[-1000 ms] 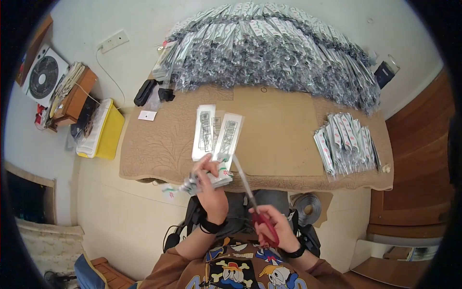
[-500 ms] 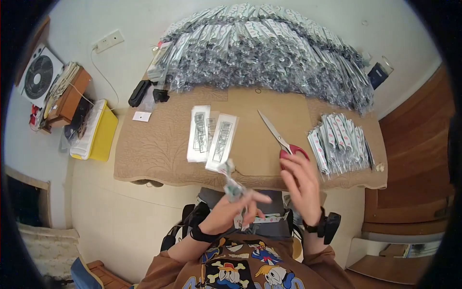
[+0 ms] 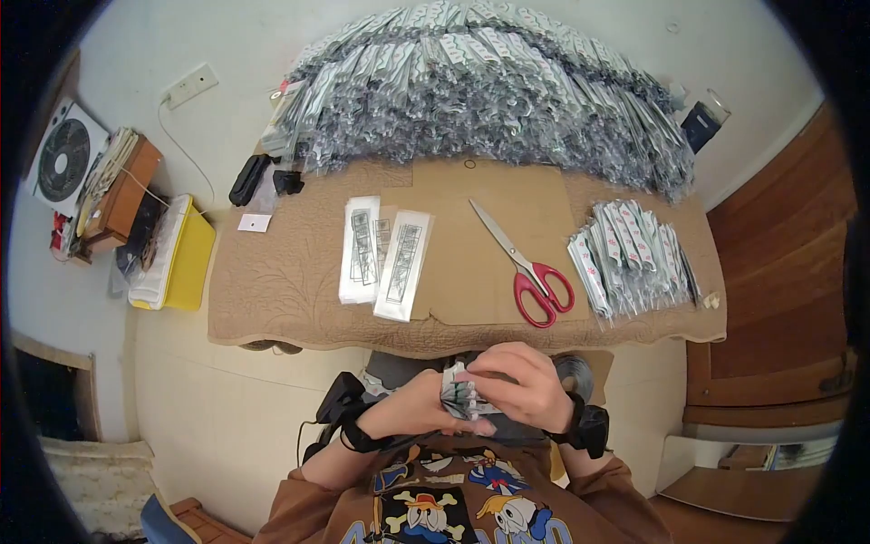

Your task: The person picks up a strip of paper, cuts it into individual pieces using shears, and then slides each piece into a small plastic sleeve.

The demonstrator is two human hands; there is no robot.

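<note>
Low over my lap, in front of the table edge, my left hand is closed round a small bundle of white-and-green printed strips in clear wrap. My right hand has its fingers curled over the top of the same bundle, pinching at it. What exactly its fingertips grip is partly hidden. On the table above, red-handled scissors lie with blades slightly apart, pointing away to the left. Two stacks of flat clear-and-white printed sleeves, a left stack and a right stack, lie left of them.
A huge heap of wrapped strips fills the table's back. A smaller pile sits at the right. Cardboard covers the middle of the tablecloth. A black case lies at left. A yellow bin stands on the floor.
My right hand has come away from the scissors handles and down to the bundle. My left hand has turned and drawn the bundle in, away from the sleeves.
</note>
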